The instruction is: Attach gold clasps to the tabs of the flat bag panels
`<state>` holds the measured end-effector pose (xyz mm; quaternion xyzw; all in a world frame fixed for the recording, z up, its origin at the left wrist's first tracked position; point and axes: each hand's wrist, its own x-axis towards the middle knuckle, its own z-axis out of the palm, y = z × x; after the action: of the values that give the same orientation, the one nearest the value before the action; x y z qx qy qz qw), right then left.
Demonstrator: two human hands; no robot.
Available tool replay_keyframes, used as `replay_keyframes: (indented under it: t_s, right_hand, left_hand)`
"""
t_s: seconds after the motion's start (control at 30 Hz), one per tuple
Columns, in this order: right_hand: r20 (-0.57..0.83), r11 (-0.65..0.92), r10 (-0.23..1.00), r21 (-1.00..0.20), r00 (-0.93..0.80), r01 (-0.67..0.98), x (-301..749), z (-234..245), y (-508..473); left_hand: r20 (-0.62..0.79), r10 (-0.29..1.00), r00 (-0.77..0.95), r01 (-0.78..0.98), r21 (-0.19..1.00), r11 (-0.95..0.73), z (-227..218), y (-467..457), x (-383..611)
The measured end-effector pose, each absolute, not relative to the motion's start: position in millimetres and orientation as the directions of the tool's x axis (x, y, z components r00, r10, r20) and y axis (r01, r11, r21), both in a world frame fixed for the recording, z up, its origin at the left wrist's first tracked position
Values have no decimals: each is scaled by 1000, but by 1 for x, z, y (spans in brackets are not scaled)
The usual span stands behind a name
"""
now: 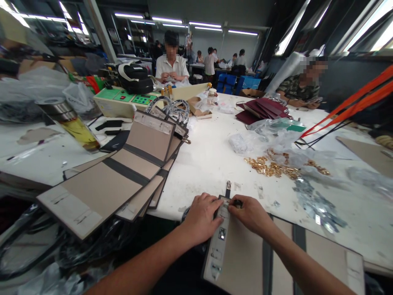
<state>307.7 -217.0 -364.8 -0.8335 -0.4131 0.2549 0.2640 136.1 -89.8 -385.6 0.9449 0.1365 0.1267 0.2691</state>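
Your left hand (201,217) is loosely curled and grasps nothing. Its fingers press on the tan panel (245,262) at the near edge of the counter (215,155). Your right hand (250,213) pinches a small dark fitting (237,202) on the panel's end strip. A bottle (75,125) at the left holds yellow liquid.

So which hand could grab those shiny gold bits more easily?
Probably the right hand: the gold bits lie on its side of the table. The left hand rests on the beige panel and would have to cross over.
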Motion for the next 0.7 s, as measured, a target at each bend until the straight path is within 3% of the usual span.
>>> replay_keyframes:
  t_s: [0.27, 0.57, 0.7]
  right_hand:
    - [-190, -545, 797, -635, 573, 548, 305, -363, -213]
    - [-194, -536, 802, -653, 565, 536, 310, -365, -215]
    - [-173, -489, 822, -704, 543, 515, 317, -360, -217]
  left_hand:
    - [-141, 466, 873, 438, 646, -626, -363, -73, 162]
    - [-518, 326, 791, 612, 679, -406, -352, -53, 198]
    - [-585, 285, 759, 651, 692, -314, -351, -56, 199]
